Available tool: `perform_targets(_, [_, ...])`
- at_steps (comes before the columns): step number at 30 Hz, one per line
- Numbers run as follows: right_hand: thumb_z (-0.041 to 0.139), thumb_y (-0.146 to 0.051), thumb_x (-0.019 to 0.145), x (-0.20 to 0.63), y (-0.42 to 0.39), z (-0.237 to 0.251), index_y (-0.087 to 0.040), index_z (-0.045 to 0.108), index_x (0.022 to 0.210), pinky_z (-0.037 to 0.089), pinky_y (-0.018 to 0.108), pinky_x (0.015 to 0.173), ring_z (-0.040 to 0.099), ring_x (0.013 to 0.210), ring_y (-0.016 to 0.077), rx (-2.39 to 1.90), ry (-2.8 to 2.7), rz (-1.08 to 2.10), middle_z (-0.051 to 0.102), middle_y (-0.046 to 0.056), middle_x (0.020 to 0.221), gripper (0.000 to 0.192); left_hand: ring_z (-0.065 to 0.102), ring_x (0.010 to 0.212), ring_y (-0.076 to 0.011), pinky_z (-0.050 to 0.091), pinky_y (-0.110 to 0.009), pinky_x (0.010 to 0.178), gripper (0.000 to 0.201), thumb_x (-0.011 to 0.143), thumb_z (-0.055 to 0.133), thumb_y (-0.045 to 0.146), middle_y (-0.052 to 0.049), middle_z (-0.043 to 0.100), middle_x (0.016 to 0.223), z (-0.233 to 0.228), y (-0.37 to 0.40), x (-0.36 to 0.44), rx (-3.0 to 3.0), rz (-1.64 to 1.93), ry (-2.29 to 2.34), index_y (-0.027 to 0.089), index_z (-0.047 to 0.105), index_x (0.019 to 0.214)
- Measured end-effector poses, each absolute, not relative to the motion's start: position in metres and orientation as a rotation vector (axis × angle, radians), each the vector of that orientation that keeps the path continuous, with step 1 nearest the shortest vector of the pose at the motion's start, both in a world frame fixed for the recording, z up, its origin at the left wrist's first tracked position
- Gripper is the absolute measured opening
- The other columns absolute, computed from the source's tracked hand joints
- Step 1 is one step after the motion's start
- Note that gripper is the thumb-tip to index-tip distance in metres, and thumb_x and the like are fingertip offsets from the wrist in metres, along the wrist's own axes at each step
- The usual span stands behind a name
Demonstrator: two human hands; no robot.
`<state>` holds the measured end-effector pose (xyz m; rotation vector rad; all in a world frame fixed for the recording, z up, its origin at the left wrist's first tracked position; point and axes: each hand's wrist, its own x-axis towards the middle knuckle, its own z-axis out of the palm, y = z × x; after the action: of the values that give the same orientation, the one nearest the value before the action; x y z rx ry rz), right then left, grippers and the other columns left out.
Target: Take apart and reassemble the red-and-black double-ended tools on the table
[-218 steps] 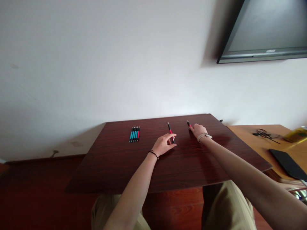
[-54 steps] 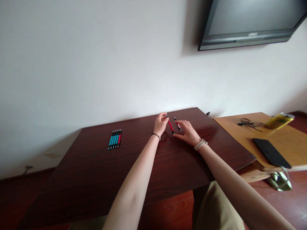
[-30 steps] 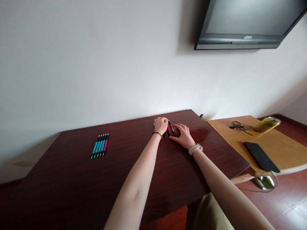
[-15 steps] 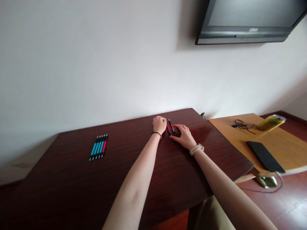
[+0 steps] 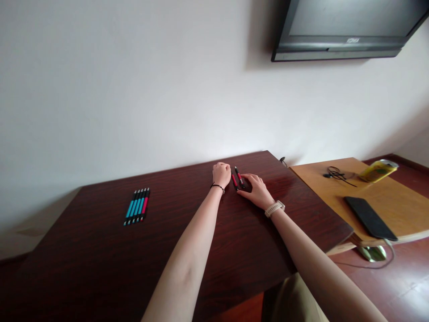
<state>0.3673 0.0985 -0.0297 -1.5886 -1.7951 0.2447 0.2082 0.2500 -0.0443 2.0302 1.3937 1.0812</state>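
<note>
Two red pens (image 5: 236,179) lie side by side near the worktop's (image 5: 167,250) far edge, between fisted left hand (image 5: 221,172) and flat, loosely open right hand (image 5: 256,190) touching them; likely light, stiff, roll-prone, best pinched mid-barrel.

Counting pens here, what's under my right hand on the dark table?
Two red pens lie side by side between both hands; the right hand covers their near ends. Anything else beneath it is hidden.
</note>
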Motion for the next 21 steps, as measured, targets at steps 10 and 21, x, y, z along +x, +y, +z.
perform_targets(10, [0.078, -0.046, 0.087, 0.366, 0.1, -0.0308, -0.029, 0.063, 0.14, 0.046, 0.055, 0.114, 0.058, 0.129, 0.0364, -1.62, -1.778, 0.239, 0.064, 0.011, 0.14, 0.058, 0.059, 0.119, -0.03, 0.043, -0.047, 0.115, 0.031, 0.101, 0.054, 0.026, -0.014, 0.072, 0.115, -0.0403, 0.248, 0.2077, 2.049, 1.027, 1.431, 0.02, 0.081, 0.086])
perform_targets(21, [0.076, -0.048, 0.088, 0.3653, 0.1005, -0.0307, -0.027, 0.064, 0.139, 0.048, 0.055, 0.11, 0.058, 0.126, 0.0362, -1.663, -1.762, 0.237, 0.066, 0.012, 0.136, 0.056, 0.059, 0.12, -0.0277, 0.045, -0.043, 0.112, 0.037, 0.106, 0.047, 0.029, -0.011, 0.073, 0.122, -0.0373, 0.2467, 0.2078, 2.147, 0.913, 1.528, 0.022, 0.082, 0.096])
